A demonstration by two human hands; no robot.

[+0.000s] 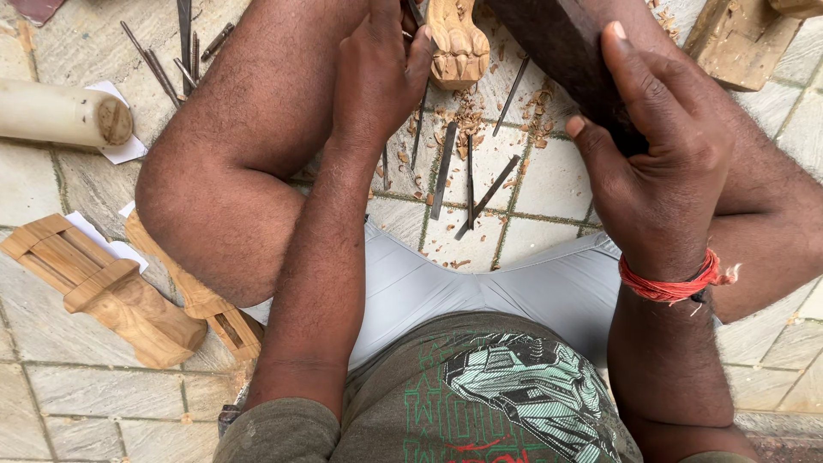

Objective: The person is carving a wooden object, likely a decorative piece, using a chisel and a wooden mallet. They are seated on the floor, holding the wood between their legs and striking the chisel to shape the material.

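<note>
Head view of a person seated on a tiled floor (549,184), knees spread, both forearms reaching forward.

Hands: two. The left hand (377,73) has its grip closed about a thin metal chisel (413,12), of which only a short length shows above the fingers; the thumb lies beside the carved wooden piece (457,39), touching or nearly touching it. The right hand (656,167) has its grip wrapped about a dark wooden mallet (561,47), thumb laid along the near face, fingers hidden behind the block. A red thread band (673,285) circles the right wrist.

Carved piece: one, pale wood, paw-shaped at its near end, lying on the floor at the top centre of the view. It sits just right of the left grip and just left of the mallet head, between the two hands.

Loose tools: about five slim metal chisels (443,171) lie on the floor between the legs, below the carved piece, among wood shavings (467,111). A second group of about six lies at upper left (184,39).

Other wood: one pale cylinder (64,113) at far left, resting on white paper; two carved brackets (107,291) beside the left leg, one partly under the knee; one rough block (737,43) at upper right.
</note>
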